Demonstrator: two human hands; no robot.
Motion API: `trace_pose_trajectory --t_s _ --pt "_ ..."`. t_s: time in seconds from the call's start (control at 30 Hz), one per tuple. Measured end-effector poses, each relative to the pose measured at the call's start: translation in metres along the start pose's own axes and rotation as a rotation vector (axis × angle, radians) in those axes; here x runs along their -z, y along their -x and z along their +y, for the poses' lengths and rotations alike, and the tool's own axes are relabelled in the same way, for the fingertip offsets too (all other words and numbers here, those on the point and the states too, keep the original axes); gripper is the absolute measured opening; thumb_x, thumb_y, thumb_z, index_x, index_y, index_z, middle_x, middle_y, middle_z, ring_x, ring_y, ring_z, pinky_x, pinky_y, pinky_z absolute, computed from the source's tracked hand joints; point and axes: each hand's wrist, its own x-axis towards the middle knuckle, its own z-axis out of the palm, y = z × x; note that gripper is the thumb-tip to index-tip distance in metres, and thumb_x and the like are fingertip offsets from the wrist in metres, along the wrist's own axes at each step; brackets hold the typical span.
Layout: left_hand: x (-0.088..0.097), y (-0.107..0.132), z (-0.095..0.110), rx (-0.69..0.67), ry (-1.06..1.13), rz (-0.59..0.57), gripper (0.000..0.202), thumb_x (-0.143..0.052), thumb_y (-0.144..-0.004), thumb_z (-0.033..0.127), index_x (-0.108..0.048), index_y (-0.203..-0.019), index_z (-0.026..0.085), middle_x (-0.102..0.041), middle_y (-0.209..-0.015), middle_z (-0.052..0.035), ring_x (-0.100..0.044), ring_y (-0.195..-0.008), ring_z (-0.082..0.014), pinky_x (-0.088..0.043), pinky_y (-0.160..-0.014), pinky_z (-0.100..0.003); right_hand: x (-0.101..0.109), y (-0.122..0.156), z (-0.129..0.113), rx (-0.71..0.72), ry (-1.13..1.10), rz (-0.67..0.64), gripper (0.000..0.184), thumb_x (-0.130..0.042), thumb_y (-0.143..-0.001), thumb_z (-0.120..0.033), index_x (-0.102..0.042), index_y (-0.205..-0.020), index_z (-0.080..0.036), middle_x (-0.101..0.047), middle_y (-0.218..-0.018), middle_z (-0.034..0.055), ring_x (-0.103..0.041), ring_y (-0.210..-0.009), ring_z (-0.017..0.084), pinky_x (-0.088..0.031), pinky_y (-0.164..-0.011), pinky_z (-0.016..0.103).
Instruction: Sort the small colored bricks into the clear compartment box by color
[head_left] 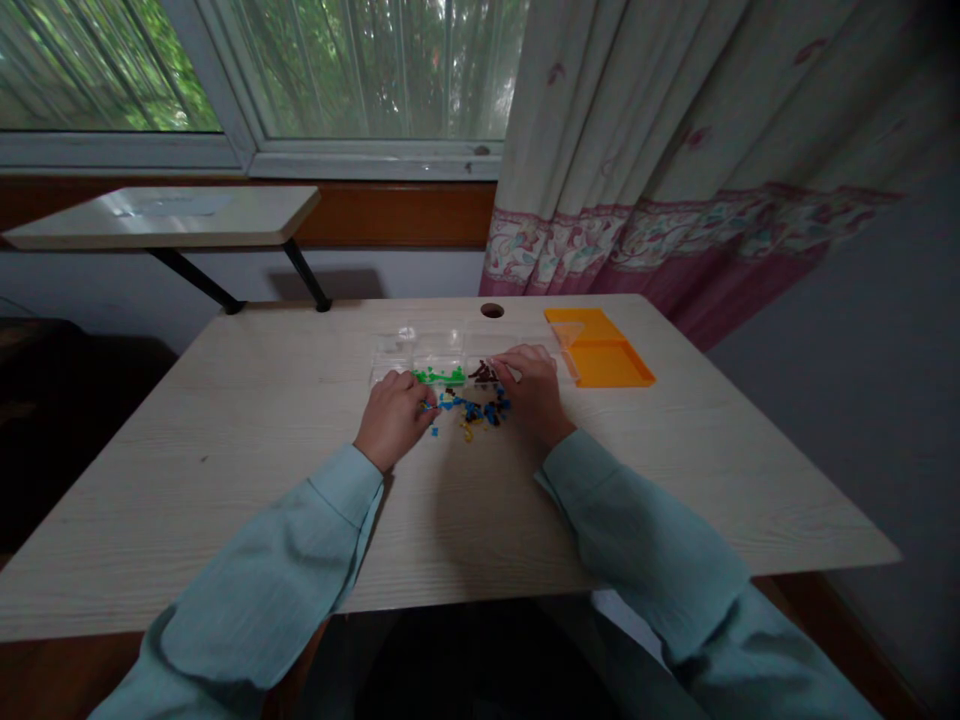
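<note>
Blue pieces (474, 411), between left grip (396, 415) and right grip (534, 388): likely light, stiff; pinch edges. Both curled; whether holding anything, cannot tell.

I see one left hand (394, 415); one right hand (534, 392); one clear box (439, 342); one orange tray (611, 362); one table (285, 430); one shelf (247, 210); two black legs (196, 279); little bits (474, 411), too small to count.
</note>
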Motion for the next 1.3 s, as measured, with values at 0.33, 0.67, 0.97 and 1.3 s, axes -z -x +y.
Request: trace_pose_trajectory --t_s 0.33,0.67,0.97,1.3 --pt "0.0 0.0 0.002 0.004 -0.009 -0.01 0.016 -0.066 -0.085 0.034 -0.07 -0.092 0.021 -0.06 -0.093 -0.0092 -0.05 -0.093 -0.0267 -0.04 -0.08 -0.039 -0.001 0.0 0.001 -0.005 -0.025 -0.027 0.025 -0.054 -0.094 -0.037 -0.073 -0.087 -0.023 -0.069 -0.089 0.0042 -0.055 -0.091 0.022 -0.036 -0.084 0.037" --pt "-0.004 0.0 0.006 0.003 -0.013 -0.017 0.014 -0.06 -0.089 0.03 -0.068 -0.086 0.019 -0.061 -0.09 -0.0088 -0.051 -0.092 -0.0257 -0.042 -0.08 -0.038 0.001 0.0 -0.001 0.006 -0.033 -0.044 0.028 -0.052 -0.095 -0.039 -0.074 -0.088 -0.022 -0.07 -0.089 0.0048 -0.056 -0.091 0.021 -0.037 -0.085 0.037" --pt "-0.001 -0.006 0.0 0.047 0.369 0.134 0.02 -0.053 -0.093 0.03 -0.061 -0.08 0.016 -0.059 -0.082 -0.0055 -0.053 -0.083 -0.019 -0.043 -0.079 -0.033 0.002 0.001 -0.009 0.063 -0.088 -0.094 0.029 -0.052 -0.095 -0.041 -0.074 -0.087 -0.024 -0.071 -0.088 0.0039 -0.057 -0.089 0.021 -0.037 -0.083 0.037" --pt "-0.001 -0.004 0.009 0.236 0.983 -0.025 0.03 -0.051 -0.091 0.043 -0.06 -0.085 0.015 -0.058 -0.078 -0.0019 -0.051 -0.073 -0.0137 -0.041 -0.07 -0.027 0.005 0.015 -0.046 0.331 -0.204 -0.173 0.022 -0.057 -0.093 -0.036 -0.073 -0.104 -0.027 -0.071 -0.095 0.0038 -0.06 -0.095 0.019 -0.038 -0.092 0.037"
